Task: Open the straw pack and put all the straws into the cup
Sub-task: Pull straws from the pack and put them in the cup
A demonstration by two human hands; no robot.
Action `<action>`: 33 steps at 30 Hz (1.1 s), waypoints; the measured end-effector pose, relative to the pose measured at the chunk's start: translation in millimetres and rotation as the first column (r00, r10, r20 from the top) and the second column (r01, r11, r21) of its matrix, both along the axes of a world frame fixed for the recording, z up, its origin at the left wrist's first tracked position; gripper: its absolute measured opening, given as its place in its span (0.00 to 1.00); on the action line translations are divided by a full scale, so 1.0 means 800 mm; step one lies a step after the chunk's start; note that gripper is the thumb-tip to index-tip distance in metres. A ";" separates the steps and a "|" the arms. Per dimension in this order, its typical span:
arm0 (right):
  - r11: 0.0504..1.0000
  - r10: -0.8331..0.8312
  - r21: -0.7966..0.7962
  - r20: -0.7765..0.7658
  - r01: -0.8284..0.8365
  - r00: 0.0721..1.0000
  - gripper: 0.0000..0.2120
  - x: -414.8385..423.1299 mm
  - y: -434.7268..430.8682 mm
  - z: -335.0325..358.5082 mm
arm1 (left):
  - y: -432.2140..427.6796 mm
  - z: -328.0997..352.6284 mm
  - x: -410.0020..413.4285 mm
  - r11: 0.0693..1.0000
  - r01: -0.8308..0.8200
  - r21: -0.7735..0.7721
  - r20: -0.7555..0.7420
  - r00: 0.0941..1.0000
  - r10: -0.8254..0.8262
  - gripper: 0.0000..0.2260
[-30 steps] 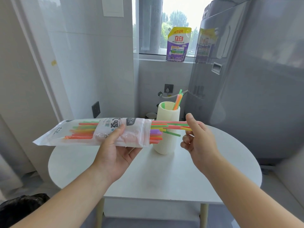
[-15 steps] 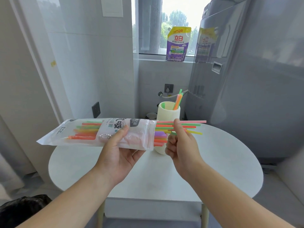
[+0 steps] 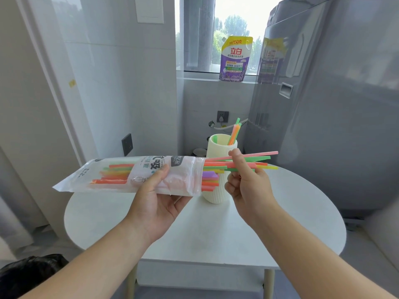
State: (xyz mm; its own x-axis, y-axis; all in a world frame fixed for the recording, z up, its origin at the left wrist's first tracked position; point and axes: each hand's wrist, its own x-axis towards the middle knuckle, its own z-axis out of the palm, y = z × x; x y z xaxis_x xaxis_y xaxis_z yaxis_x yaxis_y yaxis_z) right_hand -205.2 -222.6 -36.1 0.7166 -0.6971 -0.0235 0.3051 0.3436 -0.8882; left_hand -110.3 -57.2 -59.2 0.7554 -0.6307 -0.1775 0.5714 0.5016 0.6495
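My left hand [image 3: 158, 198] holds the clear straw pack [image 3: 121, 176] level above the table, its open end facing right. Coloured straws [image 3: 262, 161] stick out of that end. My right hand [image 3: 248, 186] pinches several of these straws between thumb and fingers, just right of the pack's mouth. Behind the hands a cream ribbed cup [image 3: 217, 148] stands upright on the table, with a few straws [image 3: 235, 131] leaning in it. The cup's lower part is partly hidden by the pack and the straws.
A round white table [image 3: 216, 229] sits under my hands. A grey washing machine [image 3: 336, 108] stands close on the right. A purple detergent pouch [image 3: 235, 59] rests on the window sill. White tiled walls close in at left and behind. A black bag [image 3: 30, 272] lies at bottom left.
My right hand moved left along the straws, gripped them near the pack's mouth, and has drawn several further out to the right. The pack in my left hand stayed nearly still.
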 end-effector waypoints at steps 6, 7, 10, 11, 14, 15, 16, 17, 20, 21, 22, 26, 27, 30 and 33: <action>0.997 -0.067 -0.051 -0.032 0.066 0.997 0.14 0.003 -0.001 0.008 | 0.001 0.000 0.000 1.000 -0.003 -0.009 -0.018 1.000 0.003 0.26; 0.994 -0.081 -0.070 -0.030 0.078 0.996 0.14 0.003 -0.002 0.009 | 0.002 0.000 0.001 1.000 -0.008 -0.013 -0.023 1.000 0.008 0.24; 0.990 -0.105 -0.100 -0.008 0.104 0.994 0.14 0.000 -0.004 0.013 | 0.003 0.001 0.004 1.000 -0.013 -0.024 -0.032 0.999 0.012 0.18; 0.988 -0.113 -0.107 -0.010 0.112 0.993 0.14 -0.002 -0.005 0.015 | 0.003 0.001 0.004 1.000 -0.014 -0.025 -0.034 0.999 0.013 0.17; 0.986 -0.108 -0.128 -0.018 0.105 0.994 0.14 -0.005 -0.007 0.019 | 0.003 0.001 0.005 0.999 -0.016 -0.029 -0.039 0.999 0.014 0.18; 0.988 -0.092 -0.130 -0.020 0.089 0.996 0.13 -0.006 -0.008 0.021 | 0.003 0.001 0.006 0.999 -0.014 -0.031 -0.037 0.999 0.013 0.19; 0.989 -0.069 -0.133 -0.023 0.066 0.997 0.12 -0.006 -0.008 0.022 | 0.004 0.001 0.006 0.999 -0.014 -0.033 -0.034 0.999 0.012 0.20; 0.990 -0.038 -0.137 -0.024 0.034 0.999 0.11 -0.007 -0.008 0.023 | 0.004 0.001 0.006 0.999 -0.013 -0.037 -0.032 0.999 0.011 0.21; 0.988 0.064 -0.141 -0.023 -0.067 0.998 0.09 -0.006 -0.006 0.027 | 0.003 0.002 0.005 0.998 -0.005 -0.057 -0.030 1.000 0.003 0.24; 0.986 0.089 -0.141 -0.023 -0.092 0.996 0.09 -0.006 -0.006 0.028 | 0.003 0.002 0.005 0.998 -0.004 -0.063 -0.032 0.999 0.002 0.24; 0.983 0.114 -0.146 -0.021 -0.116 0.993 0.09 -0.005 -0.007 0.029 | 0.003 0.002 0.005 0.998 -0.006 -0.068 -0.033 0.999 0.003 0.25; 0.972 0.177 -0.160 0.006 -0.173 0.984 0.10 -0.006 -0.009 0.030 | 0.003 0.002 0.005 0.997 -0.015 -0.074 -0.035 0.999 0.012 0.26; 0.972 0.179 -0.157 0.017 -0.174 0.984 0.11 -0.006 -0.011 0.030 | 0.004 0.002 0.005 0.997 -0.016 -0.075 -0.036 0.999 0.013 0.25; 0.974 0.169 -0.159 0.047 -0.160 0.984 0.14 -0.010 -0.017 0.037 | 0.004 0.003 0.006 0.997 -0.022 -0.075 -0.042 0.999 0.019 0.25; 0.973 0.143 -0.193 0.066 -0.128 0.987 0.19 -0.014 -0.025 0.045 | 0.004 0.003 0.008 0.997 -0.032 -0.075 -0.050 0.998 0.028 0.26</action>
State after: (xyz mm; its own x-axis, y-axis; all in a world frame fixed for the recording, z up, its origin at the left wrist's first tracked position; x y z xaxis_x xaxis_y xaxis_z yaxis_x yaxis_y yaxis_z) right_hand -216.2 -243.0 0.2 0.7991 -0.5798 0.1591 0.3390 0.2160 -0.9157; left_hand -104.0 -54.1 -56.6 0.7657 -0.6210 -0.1673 0.5856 0.5656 0.5807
